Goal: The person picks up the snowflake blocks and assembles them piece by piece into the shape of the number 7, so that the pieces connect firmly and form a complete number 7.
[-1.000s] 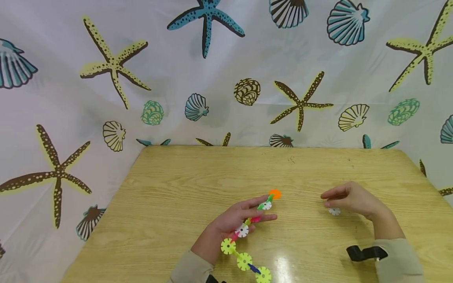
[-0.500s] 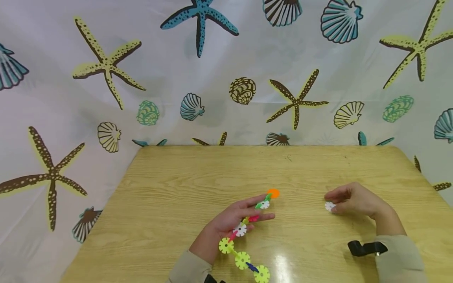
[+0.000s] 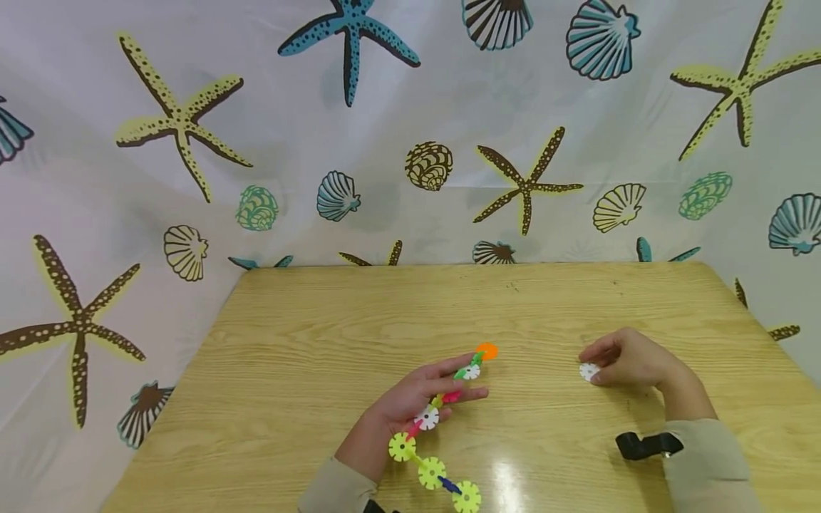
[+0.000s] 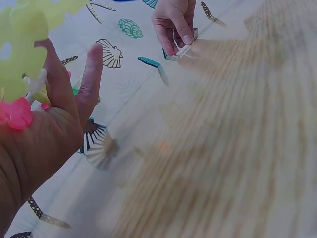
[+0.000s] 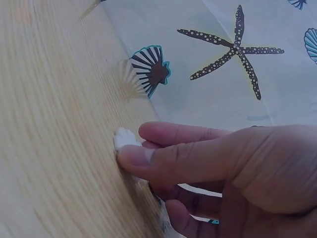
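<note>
A chain of notched plastic discs (image 3: 432, 473) in yellow, white, pink, green, blue and orange runs along my left hand (image 3: 410, 397). That hand holds the chain among its fingers, with the orange disc (image 3: 487, 351) just past the fingertips and the yellow end hanging towards me. In the left wrist view, a yellow disc (image 4: 20, 64) and a pink one (image 4: 17, 114) show large beside the palm. To the right, my right hand (image 3: 631, 360) pinches a single white notched disc (image 3: 588, 371) between thumb and fingers, low over the table. Its thumb covers part of the disc.
Beneath both hands lies a wooden table (image 3: 333, 313), its far edge meeting a white curtain (image 3: 378, 206) printed with starfish and shells. A black wrist strap mount (image 3: 648, 445) sticks out from the right sleeve.
The right hand has picked up the white disc, which earlier lay partly under it and now sits in its fingertips. The left hand and chain keep their pose; the whole view shifts slightly left.
</note>
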Motion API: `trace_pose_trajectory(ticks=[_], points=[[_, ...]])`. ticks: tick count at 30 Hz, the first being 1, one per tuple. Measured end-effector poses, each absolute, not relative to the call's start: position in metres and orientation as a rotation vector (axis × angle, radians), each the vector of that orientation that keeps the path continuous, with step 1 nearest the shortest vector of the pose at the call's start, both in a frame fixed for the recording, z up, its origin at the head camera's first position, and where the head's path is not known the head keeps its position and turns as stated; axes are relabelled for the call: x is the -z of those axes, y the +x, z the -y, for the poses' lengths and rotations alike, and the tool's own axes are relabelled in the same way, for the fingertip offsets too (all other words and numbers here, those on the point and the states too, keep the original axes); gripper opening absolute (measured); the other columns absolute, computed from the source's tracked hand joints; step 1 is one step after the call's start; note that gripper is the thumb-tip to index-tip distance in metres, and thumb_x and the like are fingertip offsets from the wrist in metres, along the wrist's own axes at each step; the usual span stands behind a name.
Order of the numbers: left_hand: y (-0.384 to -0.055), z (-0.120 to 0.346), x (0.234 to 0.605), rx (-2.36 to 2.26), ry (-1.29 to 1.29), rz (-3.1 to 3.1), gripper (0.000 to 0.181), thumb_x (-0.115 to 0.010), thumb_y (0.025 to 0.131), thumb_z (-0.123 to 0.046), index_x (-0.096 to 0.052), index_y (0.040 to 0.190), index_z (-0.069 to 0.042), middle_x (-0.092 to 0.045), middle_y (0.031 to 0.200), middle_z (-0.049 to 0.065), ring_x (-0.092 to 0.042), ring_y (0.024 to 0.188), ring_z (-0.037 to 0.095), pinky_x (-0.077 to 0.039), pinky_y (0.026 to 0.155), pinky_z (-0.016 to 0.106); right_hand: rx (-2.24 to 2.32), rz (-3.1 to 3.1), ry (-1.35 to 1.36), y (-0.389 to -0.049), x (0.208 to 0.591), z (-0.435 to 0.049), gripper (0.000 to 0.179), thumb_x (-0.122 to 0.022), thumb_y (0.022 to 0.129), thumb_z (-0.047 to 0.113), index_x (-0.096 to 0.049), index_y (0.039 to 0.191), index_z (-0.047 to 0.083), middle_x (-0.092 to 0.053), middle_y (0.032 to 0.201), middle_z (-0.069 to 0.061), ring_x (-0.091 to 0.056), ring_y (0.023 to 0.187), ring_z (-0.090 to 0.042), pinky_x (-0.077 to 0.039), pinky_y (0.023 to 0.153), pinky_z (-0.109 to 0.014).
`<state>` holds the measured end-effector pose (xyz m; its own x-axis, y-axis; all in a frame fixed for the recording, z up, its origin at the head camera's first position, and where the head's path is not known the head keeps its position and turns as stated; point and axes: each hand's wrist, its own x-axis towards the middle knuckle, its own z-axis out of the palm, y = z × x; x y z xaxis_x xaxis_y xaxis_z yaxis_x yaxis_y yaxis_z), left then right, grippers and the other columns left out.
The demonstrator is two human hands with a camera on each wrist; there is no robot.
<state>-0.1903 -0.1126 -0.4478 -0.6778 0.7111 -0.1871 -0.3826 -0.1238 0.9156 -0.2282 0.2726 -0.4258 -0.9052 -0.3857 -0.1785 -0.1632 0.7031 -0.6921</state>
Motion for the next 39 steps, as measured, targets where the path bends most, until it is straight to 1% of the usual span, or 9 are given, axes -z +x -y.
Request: trace_pose_trajectory(ticks=[4,8,11,15,22,27,31,34,39], points=[[-0.19,0.114,0.449,-1.878,0.362,-1.433,0.053,-0.048,0.105,-0.016,-0.036,0.156,-0.022,-0.041,0.155,0.021,-0.065,0.116,0.005,-0.045,0.056,0.009,1.019,-2.62,-0.385,-0.23,0.421,-0.268,0.028,-0.083,0.079,0.008,-0.076,0.106,0.001,-0.073,0.105,-0.013,-0.061,0.088,-0.018,-0.052,0.075,-0.029],[-0.19,0.114,0.451,-1.866,0.364,-1.441,0.052,-0.047,0.106,-0.015,-0.036,0.156,-0.022,-0.043,0.153,0.022,-0.065,0.116,0.006,-0.045,0.056,0.01,1.06,-2.617,-0.281,-0.23,0.418,-0.266,0.023,-0.08,0.081,0.006,-0.076,0.102,-0.002,-0.074,0.103,-0.014,-0.061,0.085,-0.016,-0.052,0.071,-0.026],[-0.189,0.114,0.453,-1.87,0.357,-1.415,0.052,-0.046,0.106,-0.015,-0.035,0.156,-0.022,-0.037,0.159,0.017,-0.064,0.117,0.006,-0.045,0.057,0.01,1.089,-2.603,-0.234,-0.227,0.419,-0.265,0.021,-0.078,0.083,0.005,-0.075,0.103,-0.004,-0.074,0.103,-0.016,-0.062,0.084,-0.014,-0.053,0.069,-0.024],[-0.189,0.115,0.454,-1.89,0.349,-1.386,0.053,-0.045,0.106,-0.014,-0.034,0.157,-0.021,-0.03,0.163,0.013,-0.065,0.116,0.005,-0.046,0.058,0.01,1.114,-2.582,-0.231,-0.226,0.421,-0.265,0.026,-0.076,0.085,0.004,-0.073,0.108,-0.007,-0.073,0.105,-0.017,-0.062,0.083,-0.013,-0.053,0.068,-0.023],[-0.19,0.115,0.453,-1.876,0.381,-1.418,0.053,-0.045,0.106,-0.015,-0.033,0.157,-0.021,-0.033,0.161,0.017,-0.065,0.115,0.004,-0.046,0.059,0.009,1.175,-2.488,-0.165,-0.226,0.421,-0.262,0.025,-0.072,0.089,0.003,-0.07,0.112,-0.008,-0.073,0.099,-0.01,-0.063,0.081,-0.013,-0.058,0.069,-0.026],[-0.191,0.115,0.453,-1.879,0.405,-1.393,0.054,-0.044,0.107,-0.014,-0.028,0.159,-0.018,-0.028,0.163,0.016,-0.064,0.116,0.004,-0.047,0.06,0.009,1.224,-2.466,-0.138,-0.227,0.419,-0.257,0.027,-0.07,0.091,0.002,-0.069,0.115,-0.009,-0.07,0.104,-0.015,-0.066,0.085,-0.013,-0.06,0.073,-0.027],[-0.191,0.115,0.452,-1.881,0.387,-1.389,0.054,-0.043,0.107,-0.013,-0.029,0.158,-0.019,-0.03,0.162,0.017,-0.064,0.116,0.004,-0.047,0.059,0.009,1.261,-2.459,-0.158,-0.227,0.421,-0.252,0.028,-0.067,0.092,0.0,-0.067,0.118,-0.01,-0.068,0.112,-0.02,-0.067,0.089,-0.014,-0.061,0.076,-0.028],[-0.19,0.114,0.451,-1.884,0.376,-1.391,0.054,-0.044,0.106,-0.013,-0.031,0.158,-0.021,-0.031,0.162,0.015,-0.065,0.117,0.005,-0.046,0.058,0.009,1.285,-2.439,-0.165,-0.227,0.423,-0.248,0.028,-0.065,0.093,-0.001,-0.066,0.119,-0.011,-0.068,0.111,-0.02,-0.067,0.089,-0.015,-0.061,0.076,-0.029],[-0.189,0.114,0.45,-1.885,0.391,-1.384,0.055,-0.046,0.105,-0.014,-0.031,0.158,-0.021,-0.026,0.165,0.012,-0.064,0.118,0.005,-0.046,0.058,0.009,1.328,-2.415,-0.185,-0.228,0.426,-0.242,0.028,-0.065,0.094,0.001,-0.066,0.12,-0.01,-0.066,0.111,-0.019,-0.067,0.09,-0.016,-0.061,0.076,-0.029]])
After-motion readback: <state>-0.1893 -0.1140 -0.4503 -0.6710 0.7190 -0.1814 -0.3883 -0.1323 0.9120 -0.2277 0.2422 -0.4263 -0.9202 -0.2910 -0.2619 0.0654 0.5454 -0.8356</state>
